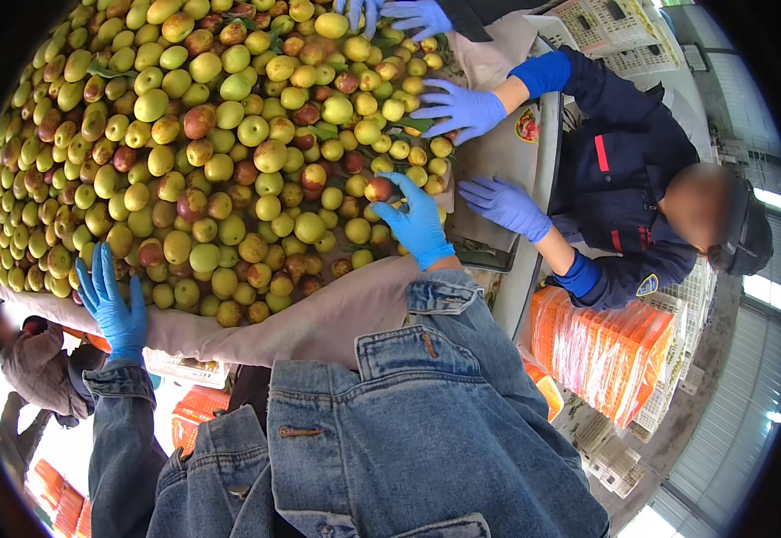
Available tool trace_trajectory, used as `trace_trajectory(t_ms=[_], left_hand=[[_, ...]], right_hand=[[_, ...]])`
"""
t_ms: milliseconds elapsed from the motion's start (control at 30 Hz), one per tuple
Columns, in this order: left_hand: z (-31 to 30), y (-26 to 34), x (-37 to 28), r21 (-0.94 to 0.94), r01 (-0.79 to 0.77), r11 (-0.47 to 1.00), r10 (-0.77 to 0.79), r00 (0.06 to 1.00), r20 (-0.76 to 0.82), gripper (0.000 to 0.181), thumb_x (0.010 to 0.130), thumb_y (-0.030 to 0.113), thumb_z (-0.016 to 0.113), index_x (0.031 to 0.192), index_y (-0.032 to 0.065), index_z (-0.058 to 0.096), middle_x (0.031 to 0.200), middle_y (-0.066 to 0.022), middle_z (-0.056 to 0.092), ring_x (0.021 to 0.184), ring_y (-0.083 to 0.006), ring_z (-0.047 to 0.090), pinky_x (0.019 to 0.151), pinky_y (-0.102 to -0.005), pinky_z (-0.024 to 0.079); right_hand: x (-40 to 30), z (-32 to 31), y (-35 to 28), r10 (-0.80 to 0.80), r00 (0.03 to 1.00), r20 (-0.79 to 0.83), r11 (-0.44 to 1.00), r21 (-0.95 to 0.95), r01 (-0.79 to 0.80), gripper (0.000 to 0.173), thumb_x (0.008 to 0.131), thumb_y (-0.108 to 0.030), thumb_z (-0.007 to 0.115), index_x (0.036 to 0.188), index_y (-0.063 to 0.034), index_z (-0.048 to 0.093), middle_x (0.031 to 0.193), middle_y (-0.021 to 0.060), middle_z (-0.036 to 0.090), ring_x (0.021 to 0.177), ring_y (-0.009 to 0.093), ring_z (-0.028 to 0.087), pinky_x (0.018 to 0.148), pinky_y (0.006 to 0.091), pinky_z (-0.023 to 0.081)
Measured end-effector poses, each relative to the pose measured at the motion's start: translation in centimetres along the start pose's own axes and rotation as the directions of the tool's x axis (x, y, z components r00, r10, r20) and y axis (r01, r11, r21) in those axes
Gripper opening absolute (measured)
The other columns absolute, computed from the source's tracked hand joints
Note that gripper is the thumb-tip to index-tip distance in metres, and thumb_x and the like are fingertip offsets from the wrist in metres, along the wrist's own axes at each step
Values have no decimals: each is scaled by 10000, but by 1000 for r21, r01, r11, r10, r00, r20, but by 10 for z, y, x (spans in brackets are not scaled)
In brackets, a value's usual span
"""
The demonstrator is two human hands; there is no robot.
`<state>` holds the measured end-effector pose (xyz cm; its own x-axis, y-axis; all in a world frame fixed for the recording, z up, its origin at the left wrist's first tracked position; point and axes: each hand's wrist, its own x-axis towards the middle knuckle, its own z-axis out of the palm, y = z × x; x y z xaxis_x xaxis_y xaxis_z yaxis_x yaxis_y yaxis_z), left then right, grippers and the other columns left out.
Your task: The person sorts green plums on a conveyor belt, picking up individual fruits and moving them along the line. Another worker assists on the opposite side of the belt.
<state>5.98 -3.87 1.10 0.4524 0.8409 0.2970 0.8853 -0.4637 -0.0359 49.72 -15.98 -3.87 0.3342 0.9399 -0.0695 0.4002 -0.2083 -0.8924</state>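
Observation:
A broad heap of green and reddish-brown jujubes (229, 168) covers the cloth-lined table. My left hand (114, 302), in a blue glove, rests with spread fingers on the heap's near left edge, touching fruit and holding none. Towards the right side, my right hand (417, 218), gloved alike, has thumb and fingers around a red-and-green jujube (379, 189). Part of that fruit is hidden by the fingers. A few green leaves (417, 124) lie among the jujubes beyond my right hand.
A co-worker in dark clothing (626, 181) stands at the right, one purple-gloved hand (464, 111) on the fruit. Another person's gloved hands (420, 17) are at the top. The beige cloth (350, 313) drapes over the near edge. Orange crates (599, 350) stand at the right.

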Motion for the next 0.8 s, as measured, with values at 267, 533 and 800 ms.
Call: trace_trajectory(t_ms=[267,533,800], left_hand=[[1,2,5,-11,-17,1000,17,1000,-5,660,801,159,579,1401,118,308,1409,-80,365,1342,-377,198,1060,-506,163],[-2,3,4,-13,-14,1000,14,1000,-4,667,797,145,579,1403,117,302,1409,-85,364,1338,-385,198,1052,-518,163],[0,0,4,-14,-14,1000,14,1000,1,659,809,176,567,1407,124,295,1419,-80,351,1343,-381,187,1053,-528,151]], right_hand=[[5,27,1,-178,965,193,779,-571,258,546,883,-298,511,1328,-16,369,1415,196,305,1318,348,272,1058,481,246],[-19,-1,17,-167,948,271,653,-690,312,356,870,-218,513,1197,-82,548,1256,144,507,1182,345,451,971,447,379],[64,36,-3,208,977,-53,787,-584,-199,351,771,-317,659,1036,-89,624,927,161,640,889,326,600,749,404,488]])
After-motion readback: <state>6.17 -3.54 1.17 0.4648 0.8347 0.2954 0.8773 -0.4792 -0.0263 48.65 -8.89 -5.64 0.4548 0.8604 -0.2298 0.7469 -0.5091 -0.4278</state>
